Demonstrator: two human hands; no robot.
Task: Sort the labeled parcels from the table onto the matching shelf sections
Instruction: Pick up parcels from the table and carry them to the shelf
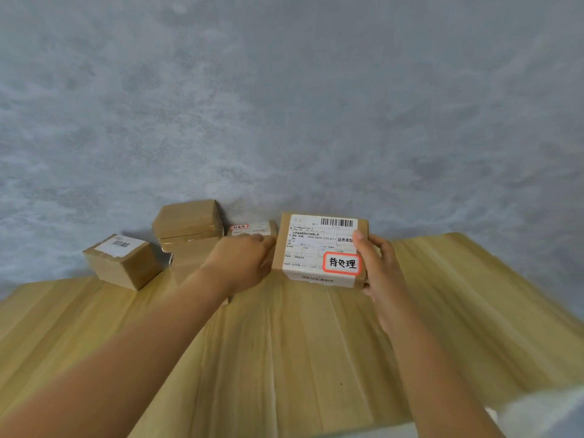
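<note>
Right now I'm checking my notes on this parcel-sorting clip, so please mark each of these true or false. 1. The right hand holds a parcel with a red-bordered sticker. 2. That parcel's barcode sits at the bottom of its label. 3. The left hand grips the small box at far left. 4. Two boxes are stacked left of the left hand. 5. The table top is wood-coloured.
1. True: the right hand grips the labelled parcel, and its red-bordered sticker faces the camera.
2. False: the barcode is at the label's top.
3. False: the left hand is beside the held parcel; the small box sits untouched.
4. True: the stacked boxes.
5. True: the table.
</note>
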